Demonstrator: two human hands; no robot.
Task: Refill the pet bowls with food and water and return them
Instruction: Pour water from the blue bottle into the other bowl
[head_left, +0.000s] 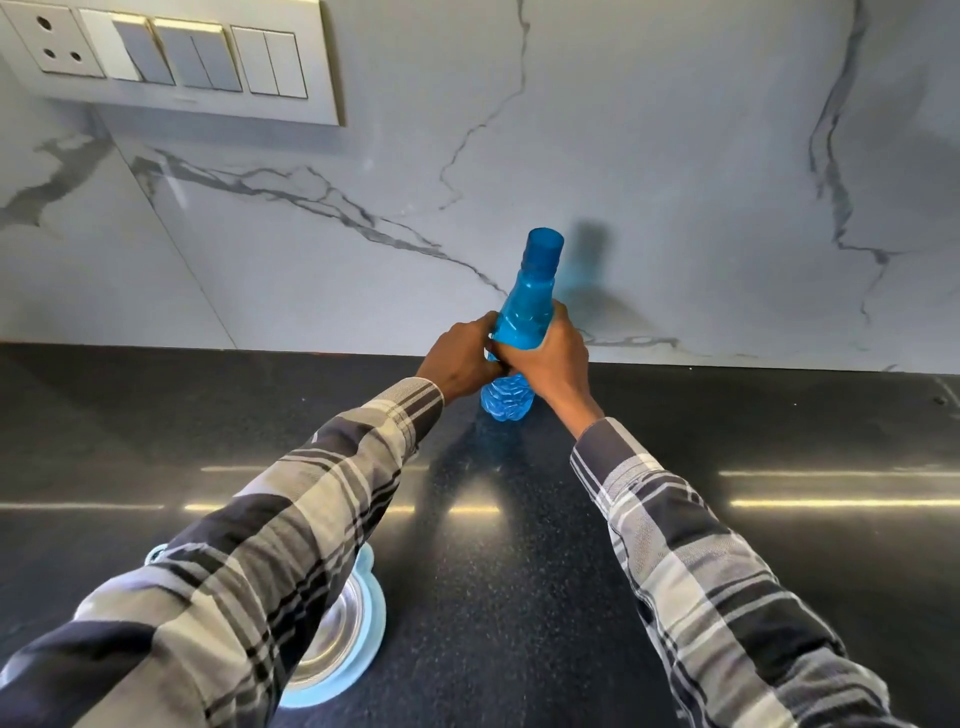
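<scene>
Nearest item: bowl (358, 649), steel with a pale blue rim, at 7 o'clock in the head view, on the black counter (519, 597). Mostly covered by the left sleeve (291, 519); contents cannot be told.

Sleeves: plaid, both reaching toward 12 o'clock and converging at the far edge of the counter. Right sleeve (701, 571) enters from 5 o'clock.

Left hand (457, 358): closed on the bottle's middle from its 9 o'clock side, fingers wrapped, touching the right hand.

Right hand (550, 358): closed on the same middle section from the 3 o'clock side, thumb across the front.

Bottle (524, 312): blue translucent plastic, no cap on, mouth open at the top. Base rests on the counter just in front of the marble wall (675, 182). Long axis close to upright, neck leaning slightly toward 1 o'clock. Water level cannot be told.

Key relation: bowl lies well apart from the bottle, back toward 7 o'clock and close to the body, under the left forearm. Judged next step: bring the bottle back toward the bowl and tip its mouth down. Left arm is nearer the bowl and hides it; the right hand looks better placed to carry and pour.

Far item: switch plate (171, 57) on the wall at 11 o'clock.
</scene>
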